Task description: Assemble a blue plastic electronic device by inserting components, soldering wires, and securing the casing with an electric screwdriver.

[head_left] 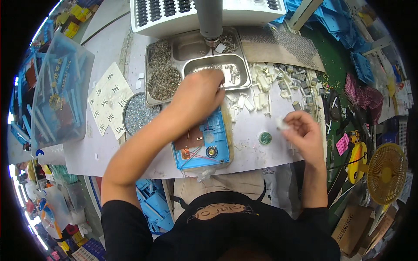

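My left hand [201, 92] reaches over the front compartment of a steel divided tray [249, 80], its fingers curled downward near small shiny metal pieces [233, 75]. Whatever sits between those fingertips is hidden. Off to the right, my right hand [306, 134] pinches a small white plastic part [282, 123], slightly blurred, above the table. Partly under my left wrist lies an open blue plastic housing [200, 162] with thin wires, a round speaker [211, 151] and a brown board [188, 142] inside.
White plastic parts [262, 85] are heaped right of the tray. A powered screwdriver [210, 19] hangs over it. Left stand a round dish of small metal pieces [138, 114], a paper sheet [114, 93] and a clear bin [61, 93]. A green round item [264, 138] lies near my right hand.
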Demonstrator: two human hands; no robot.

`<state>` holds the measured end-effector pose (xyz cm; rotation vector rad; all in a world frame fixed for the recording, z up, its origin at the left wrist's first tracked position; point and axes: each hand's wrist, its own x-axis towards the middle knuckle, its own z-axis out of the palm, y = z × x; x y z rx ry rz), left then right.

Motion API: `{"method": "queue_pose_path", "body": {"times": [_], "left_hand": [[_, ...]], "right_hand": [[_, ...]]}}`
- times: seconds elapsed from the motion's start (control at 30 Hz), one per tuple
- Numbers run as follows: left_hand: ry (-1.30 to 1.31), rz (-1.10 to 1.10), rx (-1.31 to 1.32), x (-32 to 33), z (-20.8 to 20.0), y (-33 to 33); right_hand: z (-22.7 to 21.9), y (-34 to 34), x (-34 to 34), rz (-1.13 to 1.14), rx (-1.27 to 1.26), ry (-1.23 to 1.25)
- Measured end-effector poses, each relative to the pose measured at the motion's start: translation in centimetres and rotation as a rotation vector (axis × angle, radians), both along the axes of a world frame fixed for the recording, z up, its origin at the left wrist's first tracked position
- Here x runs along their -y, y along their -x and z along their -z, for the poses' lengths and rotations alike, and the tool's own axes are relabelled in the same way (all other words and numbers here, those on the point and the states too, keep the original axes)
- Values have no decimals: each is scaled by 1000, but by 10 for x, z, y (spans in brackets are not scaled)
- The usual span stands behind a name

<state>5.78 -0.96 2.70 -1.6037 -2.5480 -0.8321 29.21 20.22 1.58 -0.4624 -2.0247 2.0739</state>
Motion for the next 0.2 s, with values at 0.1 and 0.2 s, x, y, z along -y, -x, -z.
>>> {"method": "queue_pose_path", "body": {"times": [0.1, 0.2], "left_hand": [[-206, -84, 706, 52, -33, -61], [-571, -128, 1372, 92, -15, -103]], "right_hand": [[-8, -4, 37, -245, 4, -25], [-19, 6, 70, -446, -136, -171]]}}
